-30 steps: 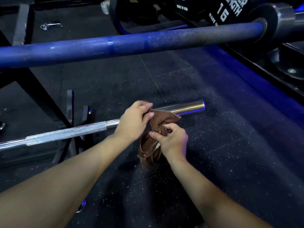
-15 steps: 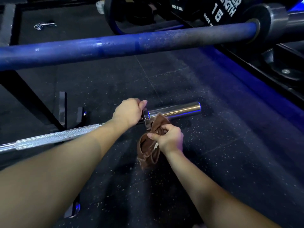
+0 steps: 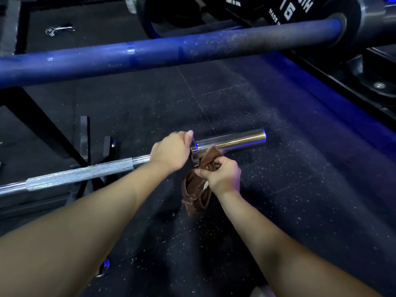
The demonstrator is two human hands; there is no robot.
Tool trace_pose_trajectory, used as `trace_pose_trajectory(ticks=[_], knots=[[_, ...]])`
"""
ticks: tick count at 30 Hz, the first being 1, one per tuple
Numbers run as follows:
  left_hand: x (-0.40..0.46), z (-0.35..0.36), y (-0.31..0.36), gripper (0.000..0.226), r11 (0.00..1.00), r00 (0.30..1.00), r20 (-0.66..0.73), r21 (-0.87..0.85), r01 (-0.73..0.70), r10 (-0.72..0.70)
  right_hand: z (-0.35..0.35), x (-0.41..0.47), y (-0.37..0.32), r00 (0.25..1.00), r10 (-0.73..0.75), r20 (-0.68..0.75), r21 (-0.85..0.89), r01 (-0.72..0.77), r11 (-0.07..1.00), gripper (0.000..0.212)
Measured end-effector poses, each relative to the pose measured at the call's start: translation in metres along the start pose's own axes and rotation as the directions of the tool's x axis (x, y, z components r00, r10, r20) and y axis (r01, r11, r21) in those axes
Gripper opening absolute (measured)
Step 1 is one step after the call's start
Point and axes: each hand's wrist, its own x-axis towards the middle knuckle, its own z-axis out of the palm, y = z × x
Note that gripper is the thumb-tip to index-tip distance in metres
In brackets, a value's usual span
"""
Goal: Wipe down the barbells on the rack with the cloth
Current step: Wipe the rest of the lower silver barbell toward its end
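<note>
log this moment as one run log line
left hand: grips silver barbell by collar | right hand: holds brown cloth under sleeve | wipe: not yet on sleeve

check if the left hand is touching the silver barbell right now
Touching. The head view shows the left hand wrapped over the silver barbell just beside its collar, with no gap between them.

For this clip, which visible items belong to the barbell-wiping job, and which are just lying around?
In use:
- brown cloth, gripped by the right hand
- silver barbell, held near its collar by the left hand
- blue barbell, also due a wipe

Lying about:
- metal clip on the floor
- black weight plate
</note>
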Motion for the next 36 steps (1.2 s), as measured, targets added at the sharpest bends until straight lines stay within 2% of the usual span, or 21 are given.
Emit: trace_pose_trajectory(ticks=[1, 3, 5, 6, 8, 10, 12, 14, 15, 17, 22, 24, 26, 28, 33, 36], knots=[[0.000, -0.001, 0.001, 0.046, 0.998, 0.999, -0.033, 0.059, 0.008, -0.006, 0.000, 0.000, 0.000, 1.000, 0.014, -0.013, -0.018, -0.015, 1.000, 0.026], [-0.007, -0.003, 0.001, 0.041, 0.988, 0.981, -0.193, 0.155, -0.001, 0.031, -0.007, -0.003, -0.002, 0.995, 0.056, -0.088, -0.049, -0.061, 0.997, 0.026], [-0.020, -0.001, -0.002, 0.035, 0.989, 0.929, -0.351, 0.126, -0.079, 0.119, -0.022, -0.010, -0.007, 0.966, 0.117, -0.229, -0.080, -0.138, 0.987, 0.036], [-0.026, 0.001, -0.003, 0.033, 0.981, 0.904, -0.385, 0.120, -0.152, 0.187, -0.030, -0.015, -0.009, 0.948, 0.111, -0.297, -0.113, -0.151, 0.982, 0.039], [-0.035, 0.009, -0.005, 0.035, 0.952, 0.889, -0.345, 0.173, -0.254, 0.300, -0.043, -0.028, -0.018, 0.920, 0.006, -0.393, -0.183, -0.084, 0.980, 0.038], [-0.035, 0.014, -0.005, 0.041, 0.945, 0.907, -0.282, 0.187, -0.267, 0.312, -0.046, -0.033, -0.029, 0.884, -0.175, -0.434, -0.227, 0.081, 0.970, 0.032], [-0.033, 0.014, -0.003, 0.043, 0.947, 0.919, -0.250, 0.186, -0.262, 0.304, -0.041, -0.024, -0.038, 0.843, -0.404, -0.354, -0.337, 0.288, 0.896, 0.031], [-0.032, 0.014, -0.002, 0.039, 0.939, 0.916, -0.240, 0.203, -0.277, 0.322, -0.031, -0.008, -0.042, 0.812, -0.578, -0.078, -0.560, 0.444, 0.699, 0.036], [-0.032, 0.014, -0.001, 0.037, 0.934, 0.914, -0.234, 0.220, -0.282, 0.331, -0.027, 0.002, -0.042, 0.812, -0.582, 0.050, -0.636, 0.475, 0.608, 0.038], [-0.031, 0.012, 0.001, 0.037, 0.927, 0.916, -0.217, 0.244, -0.285, 0.338, -0.029, 0.024, -0.044, 0.845, -0.521, 0.119, -0.701, 0.443, 0.558, 0.038], [-0.030, 0.008, 0.003, 0.045, 0.936, 0.936, -0.172, 0.235, -0.264, 0.307, -0.065, 0.059, -0.054, 0.945, -0.326, -0.004, -0.721, 0.223, 0.656, 0.037], [-0.029, 0.008, 0.003, 0.048, 0.941, 0.944, -0.159, 0.224, -0.252, 0.290, -0.076, 0.064, -0.050, 0.968, -0.231, -0.100, -0.617, 0.122, 0.778, 0.038], [-0.029, 0.008, 0.003, 0.050, 0.951, 0.953, -0.143, 0.198, -0.237, 0.267, -0.082, 0.066, -0.045, 0.978, -0.120, -0.171, -0.433, 0.035, 0.901, 0.037], [-0.028, 0.007, 0.002, 0.049, 0.958, 0.959, -0.128, 0.174, -0.227, 0.251, -0.087, 0.068, -0.042, 0.976, -0.044, -0.212, -0.295, -0.021, 0.955, 0.034], [-0.025, 0.008, 0.001, 0.047, 0.963, 0.959, -0.125, 0.119, -0.240, 0.255, -0.103, 0.058, -0.030, 0.931, 0.031, -0.363, -0.306, -0.151, 0.940, 0.040], [-0.025, 0.010, -0.001, 0.045, 0.966, 0.957, -0.138, 0.091, -0.244, 0.255, -0.110, 0.049, -0.003, 0.943, 0.044, -0.330, -0.380, -0.175, 0.908, 0.040]])
